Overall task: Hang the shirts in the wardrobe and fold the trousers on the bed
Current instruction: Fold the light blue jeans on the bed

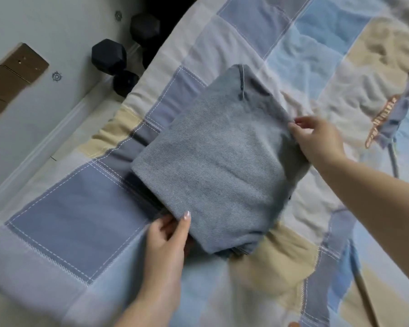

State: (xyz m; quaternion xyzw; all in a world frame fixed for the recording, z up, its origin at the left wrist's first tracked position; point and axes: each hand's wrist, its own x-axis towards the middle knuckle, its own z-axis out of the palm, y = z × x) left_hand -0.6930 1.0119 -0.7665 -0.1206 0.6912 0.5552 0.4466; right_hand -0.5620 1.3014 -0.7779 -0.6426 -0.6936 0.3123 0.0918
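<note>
A pair of grey-blue denim trousers (213, 161) lies folded into a thick rectangle on the patchwork bedspread (64, 223). My left hand (168, 234) grips the near left corner of the bundle, thumb on top and fingers tucked under its edge. My right hand (316, 138) pinches the far right edge of the folded trousers with curled fingers. No shirt or wardrobe is in view.
The bed's left edge runs diagonally beside a pale floor. Black hexagonal dumbbells (109, 56) sit on the floor by the bed's far corner. A brown wooden block (12, 72) lies further left. A darker garment with orange lettering (383, 119) rests on the bed at right.
</note>
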